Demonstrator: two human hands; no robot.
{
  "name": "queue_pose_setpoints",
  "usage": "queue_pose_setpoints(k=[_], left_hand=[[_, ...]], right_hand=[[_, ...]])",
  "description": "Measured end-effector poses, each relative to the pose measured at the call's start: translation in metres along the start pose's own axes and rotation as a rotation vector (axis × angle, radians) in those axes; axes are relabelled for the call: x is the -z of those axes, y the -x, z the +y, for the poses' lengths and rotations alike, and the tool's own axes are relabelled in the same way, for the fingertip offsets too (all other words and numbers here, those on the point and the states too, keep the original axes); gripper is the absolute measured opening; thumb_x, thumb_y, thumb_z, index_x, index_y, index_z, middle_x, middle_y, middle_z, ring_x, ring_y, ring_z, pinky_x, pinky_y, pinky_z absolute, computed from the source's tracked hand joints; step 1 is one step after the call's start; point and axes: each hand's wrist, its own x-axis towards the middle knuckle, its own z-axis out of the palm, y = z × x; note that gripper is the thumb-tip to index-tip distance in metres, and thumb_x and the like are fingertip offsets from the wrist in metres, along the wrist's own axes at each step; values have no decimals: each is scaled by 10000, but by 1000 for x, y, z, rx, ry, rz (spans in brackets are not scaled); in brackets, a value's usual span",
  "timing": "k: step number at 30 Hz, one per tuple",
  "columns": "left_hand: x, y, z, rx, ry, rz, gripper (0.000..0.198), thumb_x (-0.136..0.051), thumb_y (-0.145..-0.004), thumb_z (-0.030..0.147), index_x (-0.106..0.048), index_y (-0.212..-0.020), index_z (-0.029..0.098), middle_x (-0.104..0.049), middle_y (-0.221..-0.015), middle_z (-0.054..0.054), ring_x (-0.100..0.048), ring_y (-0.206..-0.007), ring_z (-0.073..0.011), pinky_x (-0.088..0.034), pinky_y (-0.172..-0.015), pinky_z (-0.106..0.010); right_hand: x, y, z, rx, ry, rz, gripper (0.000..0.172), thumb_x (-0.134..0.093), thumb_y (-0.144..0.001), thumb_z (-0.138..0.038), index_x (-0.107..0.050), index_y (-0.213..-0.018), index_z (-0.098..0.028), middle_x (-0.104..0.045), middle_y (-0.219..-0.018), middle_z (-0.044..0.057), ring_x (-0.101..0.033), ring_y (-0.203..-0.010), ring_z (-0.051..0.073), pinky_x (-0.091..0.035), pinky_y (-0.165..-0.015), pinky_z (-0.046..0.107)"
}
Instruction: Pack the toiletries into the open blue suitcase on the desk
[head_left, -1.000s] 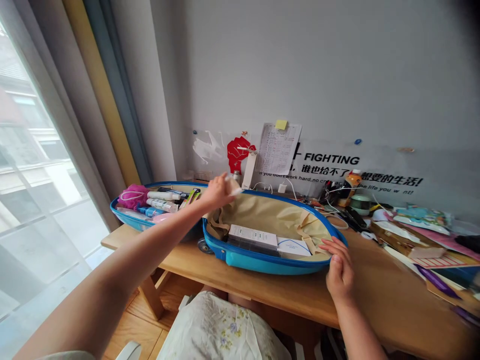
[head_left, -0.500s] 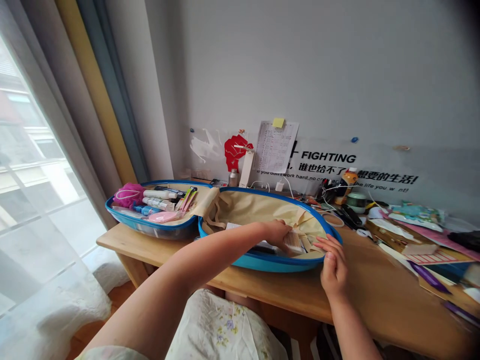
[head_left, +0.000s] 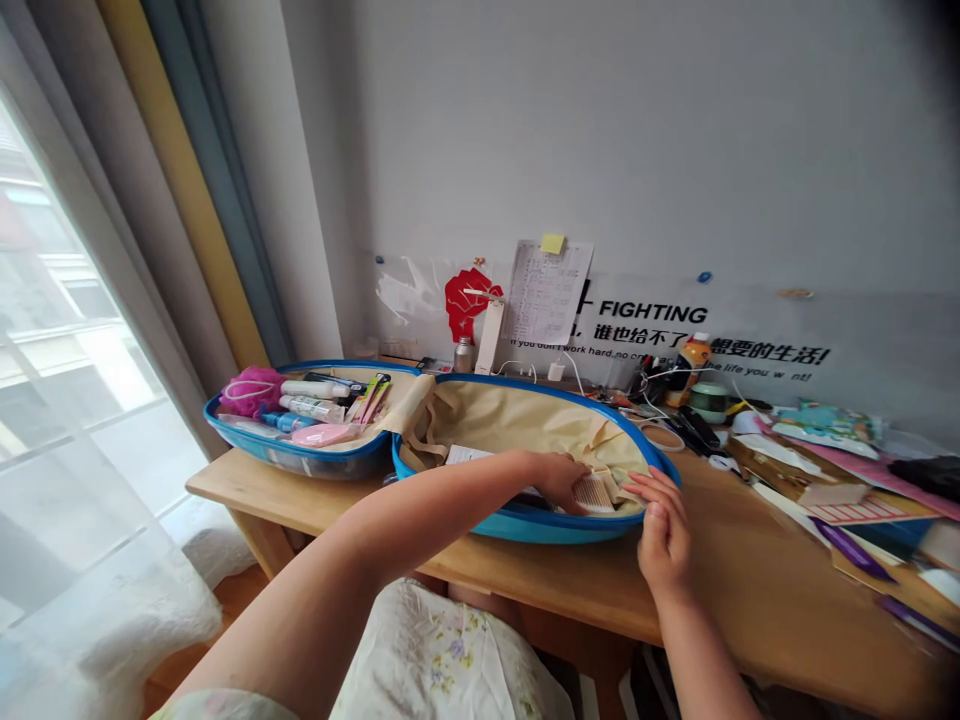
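An open blue-rimmed suitcase (head_left: 570, 531) with a beige lining lies spread on the wooden desk. My left hand (head_left: 556, 478) reaches down into its right half. Its fingers close at the left edge of a pale striped item (head_left: 594, 494) that looks like a comb; some fingertips are hidden. A flat white item (head_left: 466, 455) shows partly behind my left forearm. At the right end of the case, my right hand (head_left: 666, 528) rests its outstretched fingers over the rim, holding nothing.
In the case's left half lie a purple bath puff (head_left: 252, 391), white tubes (head_left: 311, 408), a pink item (head_left: 324, 435) and toothbrush packs (head_left: 371, 398). Bottles, cables, papers and a purple object (head_left: 851, 548) crowd the desk's right side. A curtain (head_left: 217, 180) hangs at left.
The view has shifted slightly. The striped item now lies flatter and shows more plainly beside my left hand. My right hand stays at the rim.
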Motion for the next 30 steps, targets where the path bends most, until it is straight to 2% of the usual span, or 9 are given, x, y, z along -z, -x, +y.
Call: queue_pose_setpoints(k=[4, 7, 11, 16, 19, 22, 25, 28, 30], left_hand=[[2, 4, -5, -4, 105, -42, 890, -603, -821, 527, -261, -1504, 69, -390, -1515, -195, -414, -1375, -289, -339, -1128, -357], [2, 3, -9, 3, 196, -26, 933, -545, -833, 606, -216, -1518, 64, -321, -1559, -177, -356, -1418, -274, -292, -1163, -358], [0, 1, -12, 25, 271, 0, 904, -489, -865, 611, -185, -1528, 76, -309, -1565, -162, -336, -1432, -258, -296, -1162, -367], [7, 8, -18, 24, 310, 106, 796, -476, -884, 595, -303, -1495, 116, -353, -1551, -134, -379, -1408, -244, -298, -1157, -360], [17, 24, -29, -13, 344, 265, 634, -459, -915, 537, -468, -1404, 132, -501, -1456, -111, -490, -1314, -209, -356, -1104, -288], [25, 53, -51, 0, 314, 492, 412, -451, -936, 463, -686, -1116, 177, -655, -1245, -51, -590, -1151, -169, -410, -1023, -232], [28, 92, -89, 210, 216, 636, 373, -414, -951, 423, -721, -954, 210, -702, -1081, -1, -628, -1023, -140, -449, -953, -209], [23, 139, -139, 404, 166, 695, 424, -315, -966, 355, -701, -991, 182, -688, -1106, -38, -625, -1030, -163, -459, -961, -251], [19, 174, -174, 549, 127, 727, 418, -291, -928, 233, -654, -1128, 179, -654, -1210, -51, -589, -1126, -175, -447, -993, -272]], right_hand=[[0, 0, 0, -14, 2, -2, 359, -344, -977, -320, -676, -918, -198, -686, -981, 109, -587, -1132, 272, -454, -979, 541], [0, 0, 1, -13, -1, -5, 361, -342, -978, -325, -676, -926, -197, -688, -984, 108, -586, -1131, 275, -447, -985, 544], [1, 1, 4, -26, -10, -15, 370, -345, -978, -354, -677, -922, -200, -686, -988, 110, -586, -1130, 279, -446, -987, 548], [0, 2, 7, -47, -6, -13, 395, -334, -980, -381, -673, -906, -194, -680, -982, 120, -586, -1137, 286, -443, -993, 561], [0, 2, 8, -24, -4, 1, 385, -339, -977, -371, -672, -902, -192, -682, -974, 120, -591, -1127, 290, -451, -979, 553], [0, 1, 7, -20, 6, -7, 387, -335, -978, -366, -673, -905, -192, -686, -981, 122, -599, -1120, 287, -457, -974, 542], [1, 1, 7, -27, 10, -13, 391, -331, -979, -372, -670, -907, -192, -686, -990, 124, -592, -1132, 288, -453, -977, 545], [1, 0, 7, -7, 4, -11, 395, -327, -981, -375, -667, -889, -197, -687, -948, 112, -612, -1071, 270, -458, -973, 541], [1, -1, 6, -11, 3, -11, 404, -325, -982, -390, -665, -876, -200, -686, -925, 107, -624, -1033, 262, -465, -969, 537]])
